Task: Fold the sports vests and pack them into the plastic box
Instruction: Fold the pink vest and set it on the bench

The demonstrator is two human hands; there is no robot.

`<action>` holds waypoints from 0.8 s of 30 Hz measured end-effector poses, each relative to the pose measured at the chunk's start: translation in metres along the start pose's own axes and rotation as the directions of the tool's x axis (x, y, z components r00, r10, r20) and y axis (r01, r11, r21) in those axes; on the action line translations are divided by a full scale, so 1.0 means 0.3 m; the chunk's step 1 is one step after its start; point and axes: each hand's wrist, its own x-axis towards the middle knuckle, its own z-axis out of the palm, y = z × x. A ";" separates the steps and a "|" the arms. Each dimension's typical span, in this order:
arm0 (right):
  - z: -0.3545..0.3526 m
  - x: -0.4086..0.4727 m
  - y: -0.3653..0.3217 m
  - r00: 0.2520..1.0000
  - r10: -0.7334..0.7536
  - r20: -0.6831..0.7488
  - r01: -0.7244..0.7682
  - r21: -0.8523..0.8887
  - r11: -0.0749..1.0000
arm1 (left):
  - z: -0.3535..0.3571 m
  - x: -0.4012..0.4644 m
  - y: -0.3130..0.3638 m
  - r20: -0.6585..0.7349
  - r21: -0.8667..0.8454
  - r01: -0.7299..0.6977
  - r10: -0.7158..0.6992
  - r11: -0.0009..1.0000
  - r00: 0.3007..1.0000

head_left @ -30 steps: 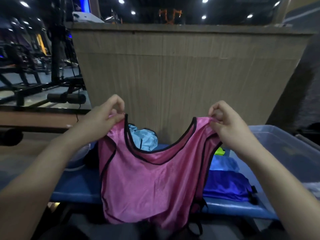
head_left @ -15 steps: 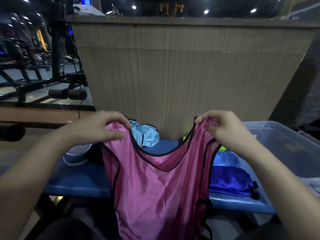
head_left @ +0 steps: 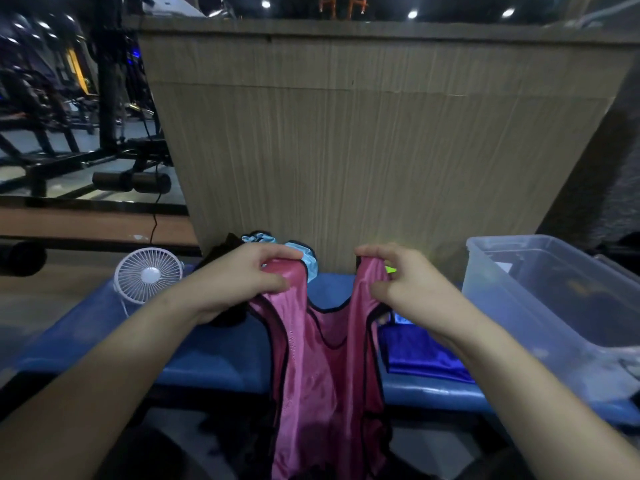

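Pink vest [head_left: 325,368] pinched at shoulder straps by left hand [head_left: 239,282] and right hand [head_left: 401,285], hanging over blue bench [head_left: 207,358]; plastic box [head_left: 554,299] at right.

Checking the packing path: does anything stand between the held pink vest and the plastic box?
Nothing visible does. Both hands hold the pink vest over the blue bench; the plastic box sits open to the right.
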 end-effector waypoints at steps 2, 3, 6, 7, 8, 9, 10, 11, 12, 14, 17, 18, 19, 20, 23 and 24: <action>0.044 -0.003 -0.006 1.000 -0.014 0.007 0.014 -0.018 1.000 | 0.033 0.007 -0.006 -0.002 -0.034 -0.010 0.010 0.999 1.000; 0.065 -0.005 -0.010 1.000 -0.021 0.013 0.021 -0.025 0.999 | 0.049 0.008 -0.005 0.000 -0.043 -0.016 0.016 0.999 1.000; 0.122 -0.008 -0.025 0.998 -0.041 0.051 0.044 -0.055 0.998 | 0.098 0.007 0.005 0.014 -0.036 -0.043 0.044 0.998 0.999; 0.136 -0.009 -0.033 0.997 -0.049 0.065 0.051 -0.031 0.998 | 0.109 0.007 0.007 0.018 -0.049 -0.045 0.046 0.998 0.999; 0.147 -0.008 -0.037 0.997 -0.038 0.073 0.037 0.008 0.999 | 0.118 0.005 0.008 0.023 -0.057 -0.045 0.046 0.997 0.999; 0.154 -0.010 -0.041 0.997 -0.026 0.077 0.022 0.051 0.998 | 0.125 0.002 0.011 0.027 -0.056 -0.050 0.051 0.997 0.998; 0.159 -0.012 -0.043 0.996 -0.020 0.086 0.013 0.087 0.996 | 0.131 0.000 0.012 0.030 -0.047 -0.052 0.054 0.998 0.998; 0.165 -0.014 -0.042 0.995 -0.028 0.095 0.017 0.108 0.994 | 0.136 -0.002 0.016 0.034 -0.045 -0.052 0.053 0.998 0.998; 0.169 -0.019 -0.042 0.995 -0.035 0.094 0.022 0.138 0.990 | 0.139 -0.003 0.018 0.042 -0.060 -0.046 0.048 0.997 0.998; 0.173 -0.024 -0.030 0.995 -0.006 0.097 -0.021 0.270 0.963 | 0.139 -0.004 0.020 0.068 -0.112 -0.034 0.042 0.993 0.997; 0.166 -0.036 -0.038 0.981 0.007 0.196 -0.106 0.501 0.859 | 0.135 -0.009 0.016 0.086 -0.136 -0.030 0.042 0.990 0.995; 0.161 -0.038 -0.041 0.976 0.003 0.217 -0.119 0.527 0.842 | 0.134 -0.007 0.010 0.091 -0.117 -0.033 0.043 0.993 0.995; 0.156 -0.041 -0.046 0.974 0.001 0.227 -0.126 0.537 0.834 | 0.134 -0.005 0.006 0.096 -0.087 -0.040 0.049 0.995 0.994; 0.153 -0.041 -0.046 0.974 0.005 0.228 -0.131 0.541 0.831 | 0.132 -0.003 0.001 0.098 -0.052 -0.053 0.058 0.997 0.993; 0.150 -0.041 -0.041 0.977 0.002 0.214 -0.120 0.538 0.835 | 0.124 -0.006 0.004 0.116 -0.010 -0.081 0.081 0.997 0.990; 0.151 -0.040 -0.035 0.980 -0.006 0.201 -0.101 0.520 0.848 | 0.122 -0.008 0.006 0.127 -0.031 -0.088 0.091 0.996 0.988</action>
